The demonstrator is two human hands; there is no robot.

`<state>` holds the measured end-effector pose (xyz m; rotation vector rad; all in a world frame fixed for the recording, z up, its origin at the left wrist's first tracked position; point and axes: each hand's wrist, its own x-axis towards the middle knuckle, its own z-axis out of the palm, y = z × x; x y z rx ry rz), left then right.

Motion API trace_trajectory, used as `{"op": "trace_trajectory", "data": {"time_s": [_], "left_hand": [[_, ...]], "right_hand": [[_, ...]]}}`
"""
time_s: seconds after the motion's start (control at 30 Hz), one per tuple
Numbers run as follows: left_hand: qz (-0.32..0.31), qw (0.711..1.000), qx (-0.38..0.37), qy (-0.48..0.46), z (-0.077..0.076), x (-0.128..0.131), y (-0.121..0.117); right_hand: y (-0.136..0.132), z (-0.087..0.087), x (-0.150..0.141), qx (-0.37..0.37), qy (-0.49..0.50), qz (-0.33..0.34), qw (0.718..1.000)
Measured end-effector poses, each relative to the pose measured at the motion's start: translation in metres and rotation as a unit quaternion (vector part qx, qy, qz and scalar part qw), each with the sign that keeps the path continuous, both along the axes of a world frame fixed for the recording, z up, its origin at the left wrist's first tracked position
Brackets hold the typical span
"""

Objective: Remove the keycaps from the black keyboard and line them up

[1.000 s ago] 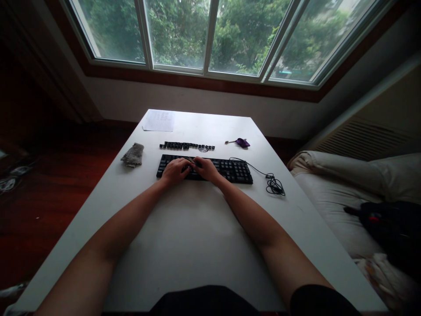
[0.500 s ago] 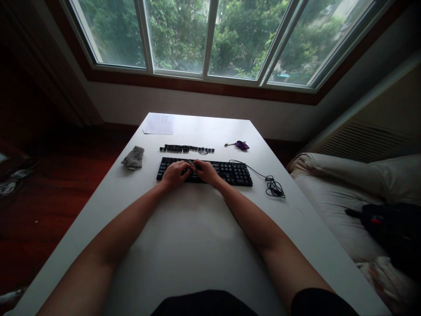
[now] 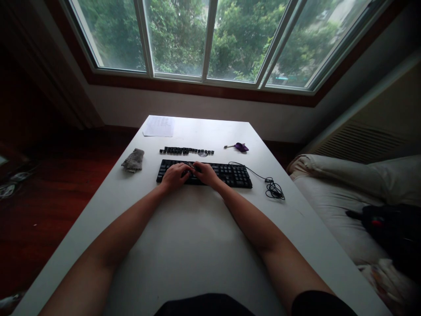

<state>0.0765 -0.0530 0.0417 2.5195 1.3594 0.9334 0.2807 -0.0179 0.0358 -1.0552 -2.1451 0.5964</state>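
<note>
Left hand (image 3: 174, 176) and right hand (image 3: 205, 174) close together on the long black plastic keyboard (image 3: 235, 174)
Both curl inward over its left half, though whether they pinch anything is too small and dark to tell; the keyboard lies flat on the white counter (image 3: 197, 245), with small black keycaps (image 3: 179, 150) lined up just beyond and a crumpled grey cloth (image 3: 133, 161) to the left

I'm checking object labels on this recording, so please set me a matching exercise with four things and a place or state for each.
1. Keyboard
2. Cloth
3. Paper
4. Cable

A. Loosely coiled
B. Beneath the left hand and right hand
C. Flat at the table's far left corner
D. Grey, bunched up

Pairs: 1-B, 2-D, 3-C, 4-A
</note>
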Motion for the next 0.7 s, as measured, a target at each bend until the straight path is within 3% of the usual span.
{"op": "trace_trajectory", "data": {"time_s": [0.7], "left_hand": [[0.016,0.999,-0.003,-0.033,0.0032,0.0015,-0.0042]], "right_hand": [[-0.0008,0.0028,0.0004,-0.028,0.028,-0.001,0.999]]}}
